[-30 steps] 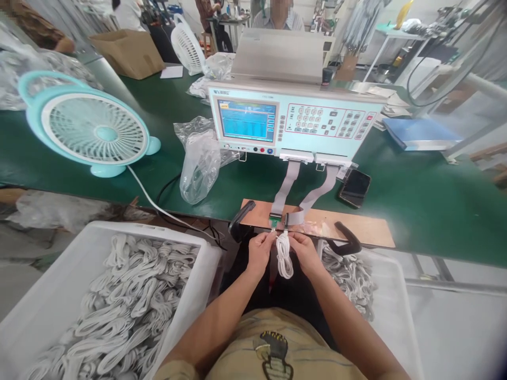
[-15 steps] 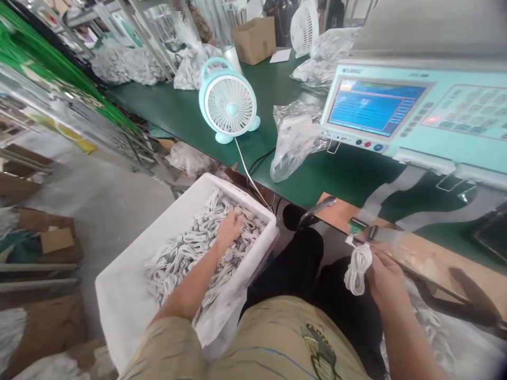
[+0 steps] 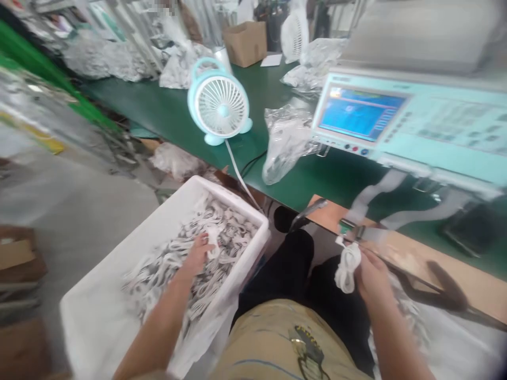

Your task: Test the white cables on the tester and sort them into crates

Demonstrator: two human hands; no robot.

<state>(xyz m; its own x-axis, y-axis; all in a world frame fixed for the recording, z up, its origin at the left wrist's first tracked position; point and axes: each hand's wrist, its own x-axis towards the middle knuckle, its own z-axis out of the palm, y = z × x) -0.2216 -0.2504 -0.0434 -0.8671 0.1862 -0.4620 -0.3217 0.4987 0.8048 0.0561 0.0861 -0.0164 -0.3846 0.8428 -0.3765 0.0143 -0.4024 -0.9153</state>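
My left hand (image 3: 198, 254) is low over a white bin (image 3: 106, 264) filled with coiled cables (image 3: 168, 261). Its thumb and fingers pinch a brighter white cable coil (image 3: 213, 244), somewhat blurred. On the other side, my right hand (image 3: 372, 269) grips a tied white cable bundle (image 3: 347, 269) in front of the bench edge. The bundle's plug end is up against a small green circuit board fixture (image 3: 345, 228), to which a grey ribbon cable (image 3: 366, 198) runs. Whether the plug is seated in it I cannot tell.
A light-blue tester with a lit screen (image 3: 360, 113) stands on the green bench (image 3: 259, 87). Left of it are a plastic-wrapped item (image 3: 287, 140) and a small blue fan (image 3: 222, 105), whose cord hangs beside the bin. A cardboard box (image 3: 245, 45) sits farther back.
My left hand has shifted left and toward me over the bin, and a white cable coil now shows at its fingers. My right hand still holds its bundle at the fixture. The view has turned slightly.
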